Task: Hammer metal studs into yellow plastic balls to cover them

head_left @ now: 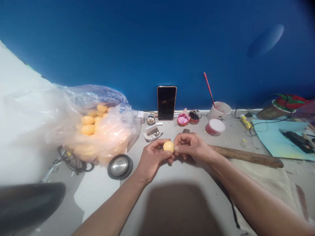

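A yellow ball [168,146] is held between thumb and fingers of my left hand [154,158], near the middle of the view. My right hand [190,146] is closed in a pinch at the ball's right side; whatever is between its fingertips is too small to make out. Just beyond the hands lies a small open box [153,134] with shiny bits in it. Part of a hammer-like tool shows behind my right hand, its wooden handle [248,156] stretching to the right.
At left a clear plastic bag [118,127] holds several yellow balls, beside a round black-rimmed lid [120,166]. A phone [166,103] leans on the blue wall. Small tubs and a white cup [220,110] with a red stick stand at the back right.
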### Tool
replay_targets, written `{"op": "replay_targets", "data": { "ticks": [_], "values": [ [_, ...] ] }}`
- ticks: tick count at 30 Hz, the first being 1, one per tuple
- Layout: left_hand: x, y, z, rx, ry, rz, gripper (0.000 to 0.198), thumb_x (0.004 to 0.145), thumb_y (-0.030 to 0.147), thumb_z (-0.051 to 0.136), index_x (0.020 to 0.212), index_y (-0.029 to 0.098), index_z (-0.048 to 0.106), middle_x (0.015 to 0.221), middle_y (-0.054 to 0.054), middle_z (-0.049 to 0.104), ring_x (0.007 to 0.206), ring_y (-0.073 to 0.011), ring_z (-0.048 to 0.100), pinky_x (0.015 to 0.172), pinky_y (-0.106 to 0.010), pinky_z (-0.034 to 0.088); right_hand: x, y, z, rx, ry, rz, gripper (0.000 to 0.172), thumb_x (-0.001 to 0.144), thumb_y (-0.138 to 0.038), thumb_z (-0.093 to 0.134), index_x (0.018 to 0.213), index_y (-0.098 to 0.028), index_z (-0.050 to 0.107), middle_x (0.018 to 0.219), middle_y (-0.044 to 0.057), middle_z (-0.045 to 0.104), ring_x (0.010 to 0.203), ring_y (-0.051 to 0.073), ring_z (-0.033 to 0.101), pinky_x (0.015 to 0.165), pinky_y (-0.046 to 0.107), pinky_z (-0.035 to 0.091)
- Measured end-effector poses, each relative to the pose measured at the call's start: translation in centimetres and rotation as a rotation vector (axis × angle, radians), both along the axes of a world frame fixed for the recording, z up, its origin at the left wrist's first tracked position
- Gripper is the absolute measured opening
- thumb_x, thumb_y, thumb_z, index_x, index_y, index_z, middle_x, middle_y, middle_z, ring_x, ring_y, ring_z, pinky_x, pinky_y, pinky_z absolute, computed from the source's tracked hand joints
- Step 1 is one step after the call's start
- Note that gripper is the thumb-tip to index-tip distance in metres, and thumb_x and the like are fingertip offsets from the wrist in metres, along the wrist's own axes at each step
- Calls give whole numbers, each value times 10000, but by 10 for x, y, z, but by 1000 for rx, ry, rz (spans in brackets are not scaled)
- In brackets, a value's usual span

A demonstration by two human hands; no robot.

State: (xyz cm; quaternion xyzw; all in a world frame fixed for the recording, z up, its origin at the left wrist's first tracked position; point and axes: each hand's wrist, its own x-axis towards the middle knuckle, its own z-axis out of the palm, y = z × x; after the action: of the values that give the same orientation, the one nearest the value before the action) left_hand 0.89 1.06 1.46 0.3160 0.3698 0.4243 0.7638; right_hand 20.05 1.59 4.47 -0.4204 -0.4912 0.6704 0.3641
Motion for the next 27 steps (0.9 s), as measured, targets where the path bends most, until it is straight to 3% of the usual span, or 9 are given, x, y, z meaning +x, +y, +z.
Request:
{"op": "replay_targets", "data": {
  "ticks": [12,21,27],
  "values": [
    [0,1,1,-2,22,8,552,604,232,956,1069,101,690,722,-78,755,605,-175,694,581,-282,568,-8,-3,3,50,-116,-58,267,749,-368,822,773,-188,626,614,8,699,468,89,537,413,194,366],
    [-2,2,-2,-8,-49,-42,517,671,227,922,1124,109,703,799,-86,763,661,-162,699,597,-263,558,-4,-3,-4,39,-57,-89,322,764,-430,823,813,-185,620,575,-32,639,447,84,519,425,195,384],
    [-4,2,1,-4,-51,-54,562,707,263,888,1207,119,675,732,-73,749,603,-158,673,577,-265,536,-10,-5,0,78,-109,-74,190,787,-307,759,798,-194,607,589,-26,661,456,88,520,442,207,388]
  ]
}}
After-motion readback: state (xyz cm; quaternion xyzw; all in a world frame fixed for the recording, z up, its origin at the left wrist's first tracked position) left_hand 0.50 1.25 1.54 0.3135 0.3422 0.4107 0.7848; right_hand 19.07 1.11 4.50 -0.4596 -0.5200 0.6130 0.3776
